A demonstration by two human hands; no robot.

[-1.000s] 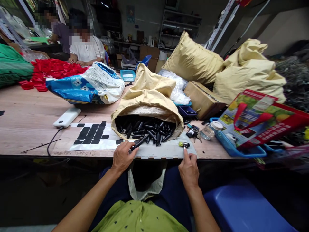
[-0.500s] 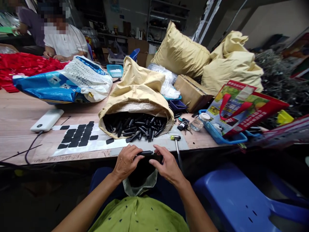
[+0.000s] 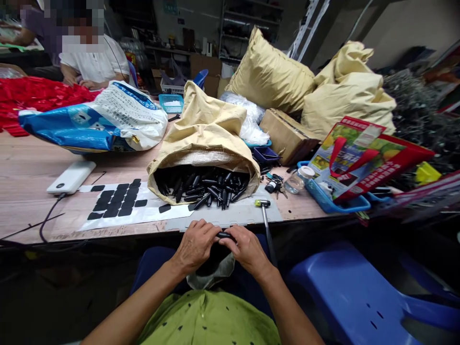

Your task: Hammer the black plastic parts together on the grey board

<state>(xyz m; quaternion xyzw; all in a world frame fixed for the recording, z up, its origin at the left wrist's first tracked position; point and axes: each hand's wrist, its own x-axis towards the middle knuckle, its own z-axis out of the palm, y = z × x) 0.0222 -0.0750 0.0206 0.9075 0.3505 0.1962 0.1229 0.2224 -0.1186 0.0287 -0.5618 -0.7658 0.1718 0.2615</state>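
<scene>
Our left hand [image 3: 196, 244] and right hand [image 3: 247, 247] sit close together just off the table's front edge, thumbs inward, both pinching one slim black part [image 3: 224, 235]. Part's long axis runs crosswise to us, left to right, roughly parallel to the edge and close to level. Fingers cover both ends, so we can't tell which way the tip faces. Pose: left has its back up, fingers curled over; right reaches in from the other side, thumb pointing left, fingers bent. Forearms converge from the lower corners, elbows wide. Below our hands, a pale bag [image 3: 210, 280] gapes at our lap. Ahead, a tan sack [image 3: 212, 120] lies with its mouth toward us, loose black pieces [image 3: 215, 189] spilling onto a grey mat [image 3: 235, 218]. Right of our right hand, a hammer [image 3: 267, 225]: yellow-and-black head on the mat, handle aimed back at us, overhanging the edge.
</scene>
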